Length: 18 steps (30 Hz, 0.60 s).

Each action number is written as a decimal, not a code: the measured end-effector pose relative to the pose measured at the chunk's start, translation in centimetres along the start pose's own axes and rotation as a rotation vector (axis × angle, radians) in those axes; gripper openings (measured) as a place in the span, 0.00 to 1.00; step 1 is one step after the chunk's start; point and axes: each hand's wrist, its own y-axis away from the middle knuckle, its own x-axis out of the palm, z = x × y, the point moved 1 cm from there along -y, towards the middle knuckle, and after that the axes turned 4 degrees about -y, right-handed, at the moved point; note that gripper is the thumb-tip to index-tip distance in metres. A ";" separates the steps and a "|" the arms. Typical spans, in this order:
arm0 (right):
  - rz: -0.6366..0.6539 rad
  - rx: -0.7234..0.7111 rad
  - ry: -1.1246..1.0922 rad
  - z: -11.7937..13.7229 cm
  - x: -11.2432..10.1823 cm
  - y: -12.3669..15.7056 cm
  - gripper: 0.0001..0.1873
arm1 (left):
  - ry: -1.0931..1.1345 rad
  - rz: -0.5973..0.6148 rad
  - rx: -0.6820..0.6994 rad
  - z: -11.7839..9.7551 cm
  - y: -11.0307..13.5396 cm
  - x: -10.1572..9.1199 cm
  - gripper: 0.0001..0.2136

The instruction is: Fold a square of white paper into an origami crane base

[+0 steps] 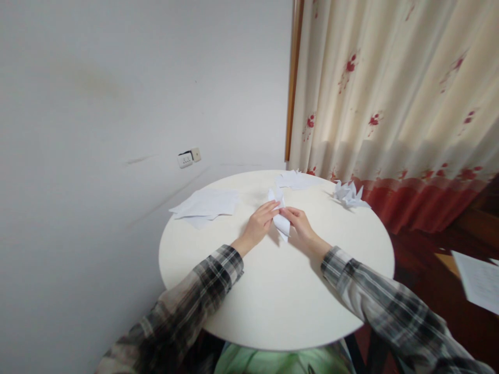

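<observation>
Head view: your left hand and right hand pinch narrow, folded white paper piece, fingertips closed, piece jutting beyond and nearside of fingers. Align edges, press evenly.

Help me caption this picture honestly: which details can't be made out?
All in the head view:
Held paper: partly covered by the left hand and right hand.
Folded pieces on the right: count unclear, as they overlap.
Sheet at far right: cut off by the right edge, any writing too blurred.
</observation>
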 end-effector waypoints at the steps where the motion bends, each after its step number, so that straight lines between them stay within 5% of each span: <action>1: 0.008 -0.015 0.019 0.1 0.1 0.1 0.17 | -0.010 0.008 -0.005 -0.1 0.0 -0.1 0.16; 10: -0.091 -0.041 0.003 0.4 -0.2 -0.2 0.12 | 0.141 -0.130 -0.370 -0.2 0.2 0.8 0.25; 18: -0.185 -0.049 -0.058 -0.4 -0.7 -0.5 0.15 | 0.398 -0.035 -0.441 -0.7 0.3 1.3 0.06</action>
